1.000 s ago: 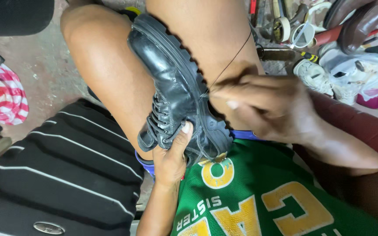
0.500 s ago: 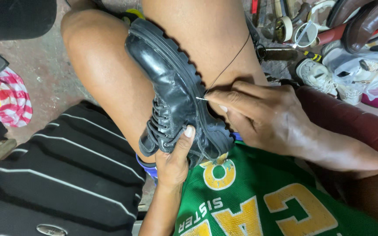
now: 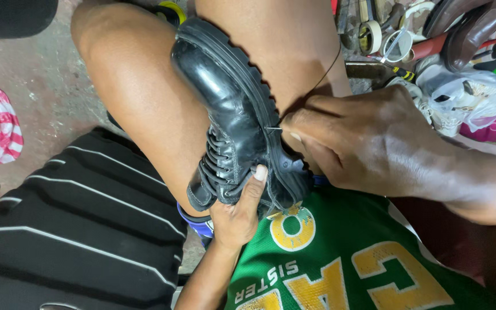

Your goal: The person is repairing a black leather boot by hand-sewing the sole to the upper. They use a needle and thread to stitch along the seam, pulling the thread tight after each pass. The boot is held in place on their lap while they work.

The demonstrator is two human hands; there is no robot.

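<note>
Black shoe (image 3: 233, 123) sits between left hand (image 3: 237, 215) and right hand (image 3: 368, 140).

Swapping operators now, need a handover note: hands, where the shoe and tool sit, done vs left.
Left hand: gripping the heel end of the black lace-up shoe, thumb on the upper.
Right hand: pinching a thin metal needle, tip at the seam between upper and sole.
Shoe: wedged between the knees, sole facing right.
Thread: dark strand runs up from the right hand.
Done: cannot tell how much of the seam is stitched.
Left: needle is not yet through at this point.
</note>
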